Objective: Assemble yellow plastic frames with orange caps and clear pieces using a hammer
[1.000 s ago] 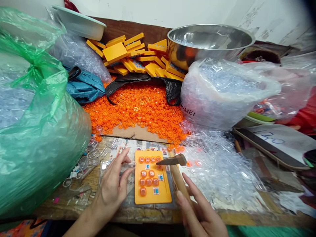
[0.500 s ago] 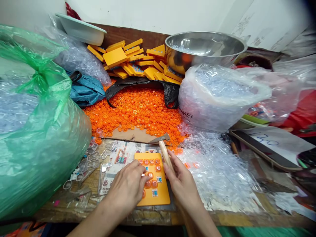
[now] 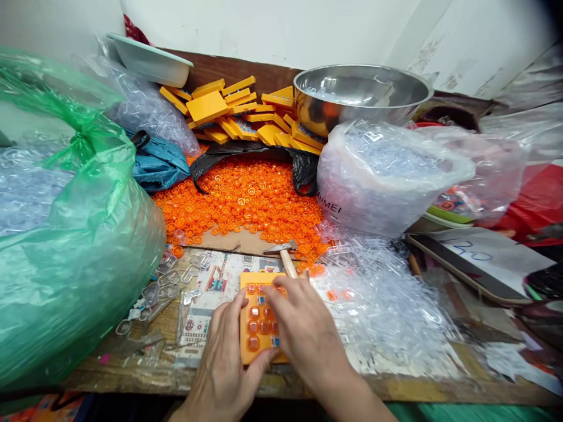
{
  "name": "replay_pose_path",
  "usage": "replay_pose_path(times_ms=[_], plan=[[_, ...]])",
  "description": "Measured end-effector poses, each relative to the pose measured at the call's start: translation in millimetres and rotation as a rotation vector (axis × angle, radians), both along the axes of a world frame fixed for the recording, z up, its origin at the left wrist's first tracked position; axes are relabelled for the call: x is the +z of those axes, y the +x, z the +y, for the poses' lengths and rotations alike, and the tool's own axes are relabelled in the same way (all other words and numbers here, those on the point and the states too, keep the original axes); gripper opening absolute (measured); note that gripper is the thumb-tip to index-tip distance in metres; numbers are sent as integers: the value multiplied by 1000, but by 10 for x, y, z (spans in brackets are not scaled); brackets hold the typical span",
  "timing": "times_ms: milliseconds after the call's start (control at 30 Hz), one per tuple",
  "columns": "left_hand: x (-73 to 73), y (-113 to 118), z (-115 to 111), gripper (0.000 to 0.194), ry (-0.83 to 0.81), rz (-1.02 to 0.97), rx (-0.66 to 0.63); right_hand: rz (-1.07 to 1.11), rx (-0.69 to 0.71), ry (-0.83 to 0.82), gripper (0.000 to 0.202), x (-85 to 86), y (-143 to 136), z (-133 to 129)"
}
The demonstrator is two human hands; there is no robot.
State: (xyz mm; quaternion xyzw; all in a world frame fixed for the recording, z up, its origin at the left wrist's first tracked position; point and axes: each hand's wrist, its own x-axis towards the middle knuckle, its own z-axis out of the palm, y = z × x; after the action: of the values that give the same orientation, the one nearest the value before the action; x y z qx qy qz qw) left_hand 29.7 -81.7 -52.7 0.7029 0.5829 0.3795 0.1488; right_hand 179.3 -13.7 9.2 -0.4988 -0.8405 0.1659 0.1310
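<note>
A yellow tray (image 3: 244,281) with rows of clear orange caps (image 3: 253,327) lies on the workbench in front of me. Small printed blue squares show in a few of its spots. My left hand (image 3: 226,351) grips the tray's left side, its thumb across the lower edge. Over the right half is my right hand (image 3: 305,328), fingers apart and their tips on the caps near the top; its thumb is hidden. Just beyond the tray rests a hammer (image 3: 288,264) with a wooden handle and metal head, the handle's lower part hidden by my right hand.
Loose orange caps (image 3: 246,199) are heaped behind. Clear plastic pieces (image 3: 387,310) pile up at right, below a filled white bag (image 3: 387,181). A green bag (image 3: 88,269) bulges at left. Yellow trays (image 3: 206,108) and a steel bowl (image 3: 363,88) stand at the back.
My right hand has let go of the hammer, which now lies behind the tray, and moved left over the caps. My left hand has shifted from the caps to the tray's left edge.
</note>
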Motion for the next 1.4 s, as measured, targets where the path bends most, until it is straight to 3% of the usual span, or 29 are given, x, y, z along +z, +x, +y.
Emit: replay_pose_path(times_ms=[133,333,467,600,700,1000,1267,1400], plan=[[-60,-60,-28,88,59,177,33,-94,256,-117,17,139,-158,-31],[-29,-156,9,102,59,374,2,-181,369,-258,21,262,-170,242],[4,-178,27,105,111,466,24,-185,359,-318,19,264,-214,328],[68,-152,52,103,148,489,58,-240,332,-283,25,225,-271,225],[99,-133,70,104,171,477,67,-262,327,-237,18,194,-306,163],[104,-108,50,94,80,415,101,-249,247,-204,19,176,-350,51],[78,-102,20,75,38,389,63,3,222,-216,15,119,-111,67],[74,-100,27,69,97,190,53,181,209,-133,20,-18,-43,72]])
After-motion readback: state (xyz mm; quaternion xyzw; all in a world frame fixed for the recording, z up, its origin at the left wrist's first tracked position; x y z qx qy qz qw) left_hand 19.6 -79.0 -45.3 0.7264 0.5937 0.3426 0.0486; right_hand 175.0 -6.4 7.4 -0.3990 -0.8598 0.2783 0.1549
